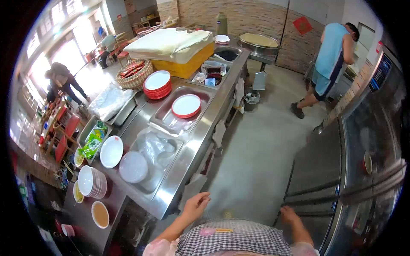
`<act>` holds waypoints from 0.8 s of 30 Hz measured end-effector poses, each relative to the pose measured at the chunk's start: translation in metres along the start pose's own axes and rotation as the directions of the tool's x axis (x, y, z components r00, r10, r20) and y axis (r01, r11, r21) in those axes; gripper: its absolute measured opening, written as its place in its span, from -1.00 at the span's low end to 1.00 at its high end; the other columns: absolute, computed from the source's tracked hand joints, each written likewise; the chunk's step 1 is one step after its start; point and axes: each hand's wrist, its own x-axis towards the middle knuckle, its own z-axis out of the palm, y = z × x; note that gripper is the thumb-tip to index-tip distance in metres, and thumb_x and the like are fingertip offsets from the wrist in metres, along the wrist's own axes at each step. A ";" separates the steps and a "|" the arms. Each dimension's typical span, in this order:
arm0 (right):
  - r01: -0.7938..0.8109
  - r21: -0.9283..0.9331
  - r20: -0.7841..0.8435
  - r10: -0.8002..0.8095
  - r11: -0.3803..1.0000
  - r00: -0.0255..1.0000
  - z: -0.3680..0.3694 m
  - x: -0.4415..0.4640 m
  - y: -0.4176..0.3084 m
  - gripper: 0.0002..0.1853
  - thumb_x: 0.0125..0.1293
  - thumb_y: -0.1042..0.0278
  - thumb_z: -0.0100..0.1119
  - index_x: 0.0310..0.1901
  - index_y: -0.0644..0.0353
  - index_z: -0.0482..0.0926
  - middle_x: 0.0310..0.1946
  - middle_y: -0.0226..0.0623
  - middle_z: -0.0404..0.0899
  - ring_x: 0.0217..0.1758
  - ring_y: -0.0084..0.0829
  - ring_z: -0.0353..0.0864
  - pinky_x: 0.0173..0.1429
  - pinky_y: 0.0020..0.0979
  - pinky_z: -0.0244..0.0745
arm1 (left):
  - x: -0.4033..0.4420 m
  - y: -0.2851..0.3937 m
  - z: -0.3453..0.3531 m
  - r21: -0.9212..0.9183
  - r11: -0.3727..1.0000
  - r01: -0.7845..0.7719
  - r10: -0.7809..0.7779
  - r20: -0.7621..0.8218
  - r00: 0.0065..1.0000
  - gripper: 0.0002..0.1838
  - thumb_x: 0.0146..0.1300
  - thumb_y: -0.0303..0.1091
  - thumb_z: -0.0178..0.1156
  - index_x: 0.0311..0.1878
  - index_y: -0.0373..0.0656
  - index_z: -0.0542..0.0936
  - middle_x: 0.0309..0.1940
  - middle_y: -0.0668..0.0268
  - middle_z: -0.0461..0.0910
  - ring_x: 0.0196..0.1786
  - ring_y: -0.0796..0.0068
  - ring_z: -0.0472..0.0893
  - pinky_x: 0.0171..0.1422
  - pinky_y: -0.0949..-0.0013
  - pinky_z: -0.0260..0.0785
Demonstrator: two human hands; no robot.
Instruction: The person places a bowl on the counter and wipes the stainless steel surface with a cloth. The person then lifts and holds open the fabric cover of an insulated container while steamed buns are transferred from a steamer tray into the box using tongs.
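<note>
Beside the front corner of the steel counter (171, 187), my left hand (196, 206) hangs in the air with its fingers curled together. What it holds, if anything, is hidden. My right hand (291, 214) is low on the right, near the dark cabinet front (314, 170); its fingers are small and partly turned away. Between both arms shows a checked apron (230, 239). Nearest my left hand on the counter are a clear plastic bag (156, 147) and a round white lid or plate (133, 167).
Red-rimmed plates (186, 105) sit in a steel tray. Stacked white bowls (92, 181) and a filled bowl (100, 214) stand at the lower left. A person (331, 59) is at the back right; a bucket (252, 99) stands beside the counter.
</note>
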 end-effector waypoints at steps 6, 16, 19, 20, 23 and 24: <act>0.030 0.386 0.059 -0.057 0.922 0.997 -0.147 0.144 -0.185 -0.45 0.36 0.10 -0.03 0.29 0.21 0.24 -0.03 -0.17 0.48 -0.18 -0.36 0.56 -0.18 -0.34 0.50 | 0.119 0.010 0.017 0.156 0.986 0.060 -0.062 0.004 0.998 -0.69 0.25 -0.41 0.13 0.08 -0.17 0.48 -0.23 0.19 0.63 -0.21 0.44 0.62 -0.12 0.47 0.44; 0.445 0.347 0.159 -0.520 0.825 0.840 -0.306 0.386 -0.412 -0.42 0.33 0.11 0.02 0.31 0.15 0.21 0.02 -0.14 0.46 -0.12 -0.42 0.51 -0.11 -0.40 0.45 | 0.381 0.035 0.027 0.064 0.996 -0.056 0.065 -0.153 0.986 -0.69 0.26 -0.43 0.11 0.06 -0.25 0.48 -0.21 0.21 0.62 -0.19 0.45 0.60 -0.09 0.43 0.44; 0.529 0.371 0.107 -0.601 0.763 0.792 -0.358 0.447 -0.478 -0.43 0.31 0.12 0.05 0.29 0.18 0.24 -0.05 -0.18 0.49 -0.16 -0.42 0.51 -0.16 -0.41 0.45 | 0.419 0.049 0.012 0.130 0.991 -0.016 0.049 -0.255 0.966 -0.70 0.24 -0.39 0.12 0.05 -0.19 0.50 -0.21 0.15 0.61 -0.17 0.32 0.62 -0.12 0.38 0.45; 0.567 0.375 0.091 -0.638 0.734 0.765 -0.375 0.465 -0.504 -0.43 0.31 0.13 0.06 0.28 0.20 0.25 -0.07 -0.19 0.49 -0.17 -0.42 0.51 -0.18 -0.42 0.46 | 0.424 0.046 0.008 0.164 0.986 0.041 0.008 -0.288 0.958 -0.70 0.24 -0.38 0.12 0.05 -0.18 0.51 -0.20 0.15 0.61 -0.17 0.31 0.62 -0.12 0.37 0.45; 0.639 0.338 0.112 -0.704 0.691 0.701 -0.421 0.537 -0.587 -0.44 0.28 0.20 0.07 0.28 0.22 0.26 -0.12 -0.25 0.50 -0.23 -0.48 0.50 -0.28 -0.47 0.44 | 0.426 0.036 0.002 0.204 0.946 0.253 -0.123 -0.496 0.859 -0.70 0.24 -0.37 0.13 0.05 -0.17 0.51 -0.18 0.15 0.61 -0.16 0.30 0.62 -0.12 0.37 0.45; 0.674 0.312 0.136 -0.733 0.670 0.666 -0.432 0.570 -0.615 -0.45 0.28 0.24 0.06 0.27 0.23 0.26 -0.13 -0.27 0.50 -0.25 -0.50 0.49 -0.31 -0.48 0.44 | 0.426 0.041 0.003 0.192 0.926 0.326 -0.162 -0.576 0.801 -0.69 0.24 -0.36 0.13 0.05 -0.17 0.51 -0.18 0.15 0.61 -0.16 0.30 0.62 -0.12 0.37 0.45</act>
